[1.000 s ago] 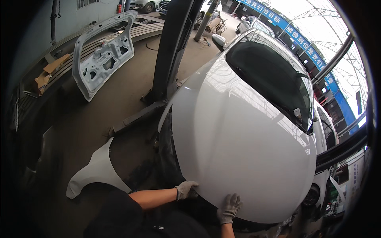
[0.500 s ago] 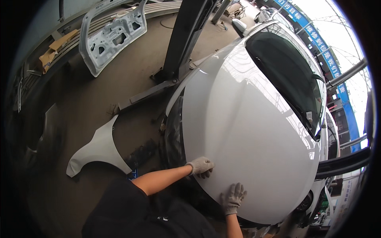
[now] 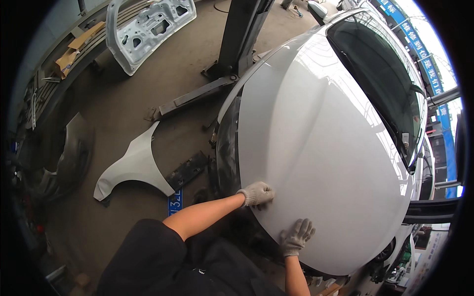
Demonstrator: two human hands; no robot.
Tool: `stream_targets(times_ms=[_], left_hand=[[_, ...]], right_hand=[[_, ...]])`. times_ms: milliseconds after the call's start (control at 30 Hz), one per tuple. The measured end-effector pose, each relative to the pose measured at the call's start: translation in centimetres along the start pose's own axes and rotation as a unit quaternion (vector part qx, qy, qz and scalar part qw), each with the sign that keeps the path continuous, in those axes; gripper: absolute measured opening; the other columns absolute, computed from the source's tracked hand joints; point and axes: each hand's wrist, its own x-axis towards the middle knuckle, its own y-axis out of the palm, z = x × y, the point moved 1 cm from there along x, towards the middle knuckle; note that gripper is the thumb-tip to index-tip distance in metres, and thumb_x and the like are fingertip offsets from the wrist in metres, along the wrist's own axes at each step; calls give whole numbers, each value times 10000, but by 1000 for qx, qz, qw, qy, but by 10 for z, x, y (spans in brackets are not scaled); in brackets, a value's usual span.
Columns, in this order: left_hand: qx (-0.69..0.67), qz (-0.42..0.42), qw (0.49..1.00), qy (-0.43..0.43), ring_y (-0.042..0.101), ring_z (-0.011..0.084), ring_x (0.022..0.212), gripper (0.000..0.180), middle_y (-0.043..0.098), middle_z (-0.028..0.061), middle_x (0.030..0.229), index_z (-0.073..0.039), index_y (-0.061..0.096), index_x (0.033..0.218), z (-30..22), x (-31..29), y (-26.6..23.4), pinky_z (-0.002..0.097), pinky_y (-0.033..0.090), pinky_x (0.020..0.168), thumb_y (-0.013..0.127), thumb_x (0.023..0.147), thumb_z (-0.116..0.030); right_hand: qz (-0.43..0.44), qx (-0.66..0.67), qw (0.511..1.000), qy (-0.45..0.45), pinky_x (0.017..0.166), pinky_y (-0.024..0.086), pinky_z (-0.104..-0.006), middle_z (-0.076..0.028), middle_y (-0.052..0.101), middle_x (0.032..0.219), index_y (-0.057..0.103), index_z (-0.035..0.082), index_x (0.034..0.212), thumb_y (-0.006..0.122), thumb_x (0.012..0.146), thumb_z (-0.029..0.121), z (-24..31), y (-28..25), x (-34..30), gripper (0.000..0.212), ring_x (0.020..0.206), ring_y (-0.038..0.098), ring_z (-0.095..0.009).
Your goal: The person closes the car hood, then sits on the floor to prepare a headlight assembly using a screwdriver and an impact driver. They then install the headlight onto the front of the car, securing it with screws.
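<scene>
The white hood (image 3: 321, 158) lies ahead and to the right of the left hand (image 3: 256, 194) and spreads forward from the right hand (image 3: 297, 236), running front to back toward the windshield (image 3: 377, 79). Its front edge curves close by both hands: the left is nearer the corner by the dark headlamp area (image 3: 228, 148), the right nearer the middle of the front, with its wrist over the edge. The right palm rests on the sheet, its fingers extended and parted, and has hold of nothing. The left hand is curled into a loose fist just over the edge, with nothing seen in it; its underside is in shadow, so I cannot tell whether it presses on the metal or only hovers. Both hands wear pale knit gloves.

The surface beyond the fingers is smooth, glossy and gently crowned, with roof reflections farther ahead. Left of the left hand, a pale fender (image 3: 133, 160) lies on the brown floor (image 3: 163, 81), with a blue plate (image 3: 175, 200) between it and the left forearm. Ahead of that hand, well apart, stands a dark lift post (image 3: 242, 39), its low arm (image 3: 197, 96) reaching out leftward. Farther off, ahead and left, is a bare metal door panel (image 3: 153, 32); a blue banner (image 3: 419, 47) hangs far ahead of the right hand, to its right.
</scene>
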Motion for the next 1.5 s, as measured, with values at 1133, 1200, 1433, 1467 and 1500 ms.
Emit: stream_targets(times_ms=[1133, 1200, 1433, 1467, 1500], left_hand=[[747, -28, 436, 501, 253, 466, 1467, 843, 353, 273, 1543, 19, 435, 1446, 53, 84, 518, 638, 133, 1197, 648, 829, -515], [752, -24, 439, 491, 223, 454, 1485, 862, 334, 266, 1559, 15, 432, 1455, 52, 89, 517, 636, 110, 1204, 655, 819, -522], [763, -23, 442, 471, 168, 474, 1495, 901, 270, 277, 1583, 10, 372, 1486, 52, 93, 532, 644, 77, 1207, 668, 820, -519], [758, -22, 450, 471, 172, 475, 1494, 898, 273, 277, 1582, 10, 375, 1484, 52, 95, 540, 645, 82, 1206, 672, 819, -515], [754, -22, 459, 471, 176, 476, 1492, 895, 276, 278, 1580, 10, 377, 1482, 51, 95, 549, 646, 87, 1205, 677, 818, -510]], right_hand=[[-123, 159, 871, 448, 1215, 90, -580, -166, 249, 1618, 305, 52, 1541, 477, 957, 513, -348, 13, -242, 764, 1499, 194, -374], [-146, 142, 865, 459, 1215, 103, -571, -170, 285, 1602, 334, 53, 1526, 489, 952, 497, -381, 13, -246, 742, 1496, 207, -362], [-151, 163, 857, 466, 1220, 134, -540, -166, 308, 1583, 384, 47, 1486, 499, 955, 441, -452, 3, -269, 671, 1488, 221, -347], [-154, 167, 853, 469, 1220, 136, -539, -165, 312, 1578, 385, 45, 1484, 502, 955, 438, -458, 2, -271, 669, 1484, 226, -345], [-157, 172, 850, 472, 1219, 139, -537, -164, 317, 1573, 386, 43, 1481, 504, 955, 435, -465, 1, -272, 667, 1481, 231, -343]])
